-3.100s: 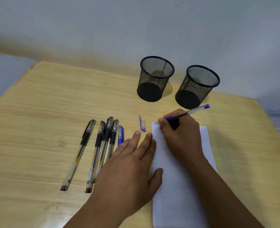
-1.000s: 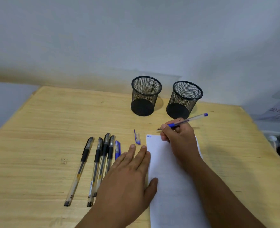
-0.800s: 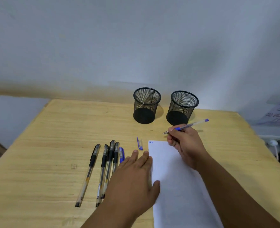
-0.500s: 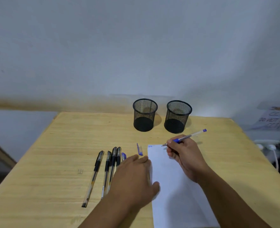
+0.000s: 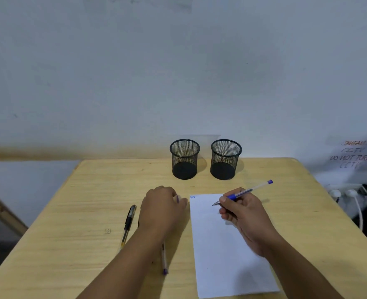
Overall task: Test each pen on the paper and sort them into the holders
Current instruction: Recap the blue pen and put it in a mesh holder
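Head view shows the right hand [image 5: 246, 214] pinching the tested blue pen [image 5: 243, 192] above the paper [image 5: 225, 251], left hand [image 5: 162, 209] curled over its cap, so recapping likely comes next.

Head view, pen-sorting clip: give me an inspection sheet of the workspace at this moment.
Surface: wooden table, faint mark left.
Job's things: paper with small blue scribble at top corner; two mesh holders, seemingly empty; black pen and a blue-ended pen lying loose, others hidden under the arm.
Clutter: nothing seen.
Grippers: right hand holds uncapped blue pen; left hand over the cap spot, grasp unclear.
Cables: white cable and plugs at right.
Surroundings: pale wall, handwritten CCTV notice.
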